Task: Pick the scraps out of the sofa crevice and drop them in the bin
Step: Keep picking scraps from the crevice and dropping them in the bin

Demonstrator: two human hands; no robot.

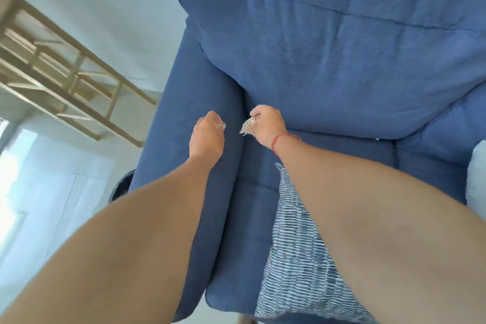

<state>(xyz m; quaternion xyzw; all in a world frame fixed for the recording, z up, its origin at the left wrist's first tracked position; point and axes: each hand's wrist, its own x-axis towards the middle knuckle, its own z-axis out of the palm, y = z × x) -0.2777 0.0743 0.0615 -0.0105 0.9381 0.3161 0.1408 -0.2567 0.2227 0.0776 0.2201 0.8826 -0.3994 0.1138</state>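
A blue sofa (328,66) fills the head view. The crevice (243,118) runs between its left armrest and the seat cushion. My left hand (206,137) hovers over the armrest, fingers closed on a small pale scrap (221,126). My right hand (265,123), with a red string on the wrist, is just right of the crevice and pinches a larger crumpled pale scrap (246,127). A dark round shape (122,184), possibly the bin, peeks out on the floor left of the armrest, mostly hidden by my left forearm.
A wooden chair or table frame (65,73) stands on the pale floor to the left. A blue-and-white striped fabric (294,258) lies over the seat's front. A white cushion edge (477,173) shows at far right.
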